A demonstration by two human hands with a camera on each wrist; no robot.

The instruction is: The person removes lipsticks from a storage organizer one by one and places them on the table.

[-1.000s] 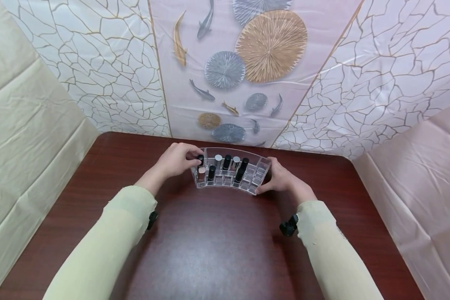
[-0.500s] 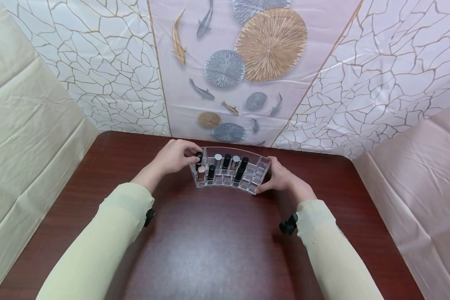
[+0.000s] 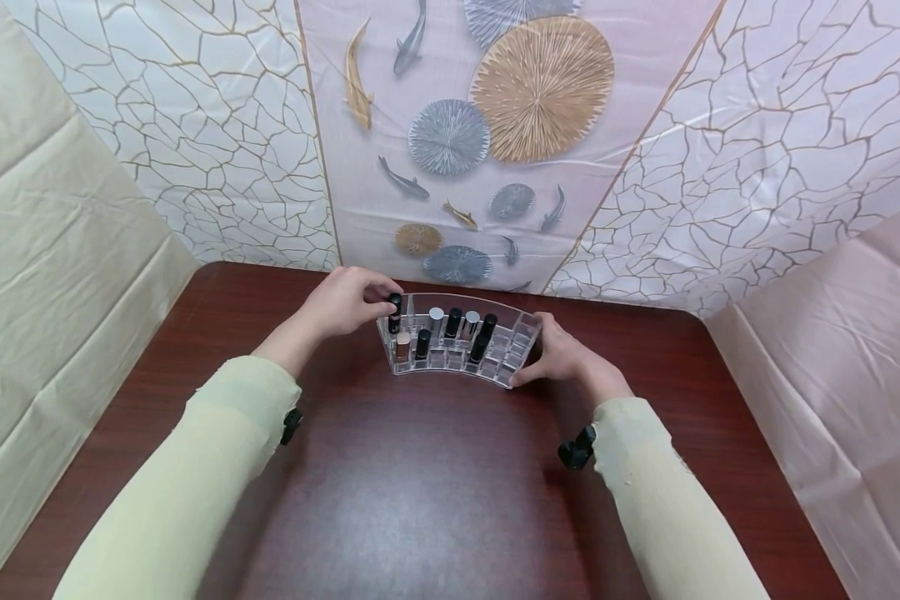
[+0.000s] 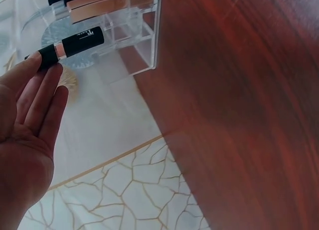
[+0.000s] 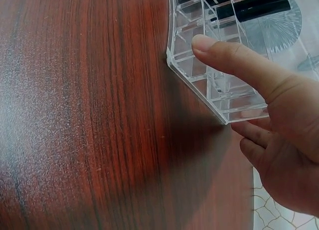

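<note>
A clear, curved lipstick organizer (image 3: 504, 340) with stepped compartments stands near the back of the table. Its left part holds several upright lipsticks, among them a silver-capped one (image 3: 436, 320), a black one (image 3: 423, 344) and a peach-coloured one (image 3: 402, 347). My left hand (image 3: 347, 302) pinches a black lipstick (image 4: 83, 42) with a thin pinkish band between thumb and fingers, at the organizer's left end. In the left wrist view this lipstick appears raised beside the compartments. My right hand (image 3: 562, 354) grips the organizer's right end, thumb (image 5: 219, 53) over its front and other fingers behind.
The dark red wooden table (image 3: 412, 483) spreads out in front of the organizer. Patterned cloth (image 3: 450, 217) hangs close behind the table's back edge. Pale cloth panels (image 3: 60, 250) rise along the left and right sides.
My left hand has moved up and slightly left, lifting the black lipstick so that more of it shows. The right hand and the organizer have stayed nearly still.
</note>
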